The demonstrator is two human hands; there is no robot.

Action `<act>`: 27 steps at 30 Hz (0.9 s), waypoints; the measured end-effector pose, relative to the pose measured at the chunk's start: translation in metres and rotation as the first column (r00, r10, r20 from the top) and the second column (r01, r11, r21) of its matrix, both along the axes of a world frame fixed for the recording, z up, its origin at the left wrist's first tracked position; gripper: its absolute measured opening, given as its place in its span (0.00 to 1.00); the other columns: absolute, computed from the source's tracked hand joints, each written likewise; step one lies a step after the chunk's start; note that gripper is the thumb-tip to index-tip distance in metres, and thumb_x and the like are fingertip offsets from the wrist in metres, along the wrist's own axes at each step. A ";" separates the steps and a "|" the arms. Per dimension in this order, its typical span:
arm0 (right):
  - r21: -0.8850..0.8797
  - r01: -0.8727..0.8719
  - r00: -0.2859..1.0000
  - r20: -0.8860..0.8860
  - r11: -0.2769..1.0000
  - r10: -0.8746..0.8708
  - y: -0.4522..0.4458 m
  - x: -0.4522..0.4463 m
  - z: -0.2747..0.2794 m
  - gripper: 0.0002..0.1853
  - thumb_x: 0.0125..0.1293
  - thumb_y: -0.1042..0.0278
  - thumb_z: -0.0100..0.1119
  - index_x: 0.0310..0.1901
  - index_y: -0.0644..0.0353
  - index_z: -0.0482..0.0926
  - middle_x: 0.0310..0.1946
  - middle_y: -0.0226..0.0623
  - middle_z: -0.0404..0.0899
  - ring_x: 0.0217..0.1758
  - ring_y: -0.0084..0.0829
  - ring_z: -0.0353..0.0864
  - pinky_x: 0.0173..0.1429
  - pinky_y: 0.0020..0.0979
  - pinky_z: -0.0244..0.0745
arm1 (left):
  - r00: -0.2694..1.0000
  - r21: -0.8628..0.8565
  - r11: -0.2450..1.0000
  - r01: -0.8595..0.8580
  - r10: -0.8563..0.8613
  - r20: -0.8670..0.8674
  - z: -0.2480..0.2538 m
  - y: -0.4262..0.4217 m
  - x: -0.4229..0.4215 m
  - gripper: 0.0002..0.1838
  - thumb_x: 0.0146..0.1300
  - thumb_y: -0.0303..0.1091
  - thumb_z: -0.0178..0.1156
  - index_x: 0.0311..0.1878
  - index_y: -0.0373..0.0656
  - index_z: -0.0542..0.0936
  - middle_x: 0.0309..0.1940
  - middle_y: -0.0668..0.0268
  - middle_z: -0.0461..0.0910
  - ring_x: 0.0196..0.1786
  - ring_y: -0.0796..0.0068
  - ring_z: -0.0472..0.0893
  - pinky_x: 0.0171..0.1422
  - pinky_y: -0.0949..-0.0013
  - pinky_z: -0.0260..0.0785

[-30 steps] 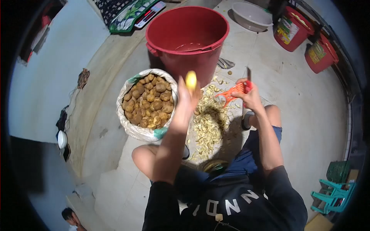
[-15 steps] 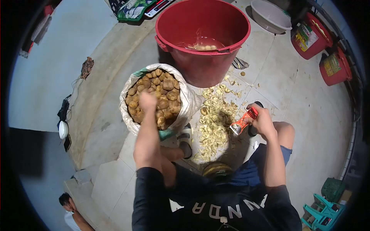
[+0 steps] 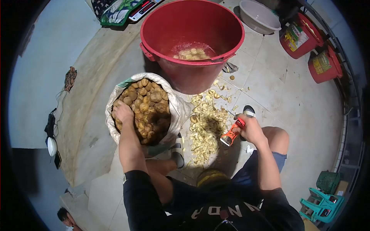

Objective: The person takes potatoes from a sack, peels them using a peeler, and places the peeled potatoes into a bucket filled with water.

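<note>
Brown unpeeled potatoes (image 3: pixel 143 106) fill a white woven sack (image 3: pixel 178 101) with its mouth rolled open. Inside it, near the left rim, my left hand (image 3: pixel 124 112) has its fingers curled down around a potato, which is mostly hidden under them. My right hand (image 3: pixel 250 130) grips an orange peeler (image 3: pixel 231 134) above the floor, with its metal blade end pointing down to the left. Pale peelings (image 3: pixel 206 133) lie heaped on the tiles between my feet. Behind the sack stands a large red tub (image 3: pixel 185 75) with peeled potatoes (image 3: pixel 192 54) in water.
A pale basin (image 3: pixel 260 19) and two red buckets (image 3: pixel 300 36) stand at the back right. A digital scale (image 3: pixel 144 9) sits at the top. Turquoise plastic stools (image 3: pixel 322 206) are at lower right. A person (image 3: pixel 67 218) is partly visible at lower left.
My left hand has moved left and down onto the potatoes by the sack's rim. The right hand still holds the peeler, turned slightly. The view has shifted, showing more of the tub's potatoes.
</note>
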State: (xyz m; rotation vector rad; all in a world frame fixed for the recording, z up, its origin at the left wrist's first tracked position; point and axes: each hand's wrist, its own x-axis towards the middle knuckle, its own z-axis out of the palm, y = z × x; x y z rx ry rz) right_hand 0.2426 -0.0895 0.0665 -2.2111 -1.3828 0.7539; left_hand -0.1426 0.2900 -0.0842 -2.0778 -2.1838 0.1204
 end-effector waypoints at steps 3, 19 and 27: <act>-0.010 0.004 1.000 -0.002 1.000 -0.004 0.000 0.000 0.001 0.19 0.52 0.64 0.73 0.40 0.60 0.74 0.26 0.52 0.78 0.34 0.57 0.78 0.37 0.47 0.71 | 1.000 -0.041 0.999 -0.018 0.017 -0.022 0.013 -0.002 -0.004 0.20 0.64 0.36 0.57 0.56 0.37 0.68 0.46 0.50 0.81 0.58 0.51 0.73 0.60 0.59 0.67; 0.214 -0.027 0.995 -0.086 0.976 0.046 -0.001 -0.028 -0.007 0.22 0.51 0.61 0.75 0.42 0.62 0.77 0.29 0.51 0.80 0.34 0.51 0.79 0.40 0.41 0.73 | -0.823 -0.161 0.828 0.537 0.556 0.116 0.066 -0.138 0.145 0.21 0.71 0.35 0.52 0.61 0.31 0.68 0.60 0.43 0.69 0.62 0.49 0.72 0.67 0.52 0.71; 0.288 0.131 0.984 -0.152 0.949 -0.090 -0.022 -0.010 -0.004 0.24 0.49 0.62 0.78 0.45 0.62 0.79 0.28 0.43 0.81 0.31 0.36 0.79 0.40 0.35 0.74 | -0.499 -0.073 0.516 0.854 0.850 0.168 0.085 -0.191 0.242 0.17 0.70 0.38 0.56 0.50 0.32 0.76 0.50 0.49 0.78 0.51 0.51 0.79 0.54 0.62 0.79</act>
